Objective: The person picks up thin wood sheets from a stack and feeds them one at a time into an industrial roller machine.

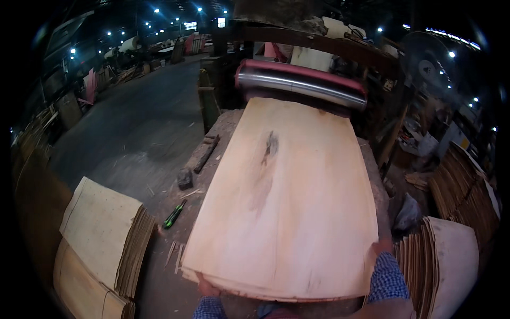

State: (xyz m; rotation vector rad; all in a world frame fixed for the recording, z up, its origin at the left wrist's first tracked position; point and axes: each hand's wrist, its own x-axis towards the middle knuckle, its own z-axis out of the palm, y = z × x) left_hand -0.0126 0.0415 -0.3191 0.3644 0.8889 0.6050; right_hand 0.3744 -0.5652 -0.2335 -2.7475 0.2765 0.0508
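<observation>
A stack of thin wood veneer sheets (308,212) lies before me, its far end close to a roller machine (297,85) with a shiny metal roller and red ends. A dark knot and a streak mark the top sheet. At the near left corner my left hand (207,286) grips the stack's edge, thumb on top and the other fingers hidden beneath. My right hand (381,248) is at the right edge near the front, its fingers closed along the side. Blue checked sleeves cover both forearms.
Left of the veneer, a green and black utility knife (174,214) and a dark block (185,179) rest on the worktable (170,255). Veneer bundles stand at lower left (101,234) and lower right (451,260). A fan (426,68) stands at far right.
</observation>
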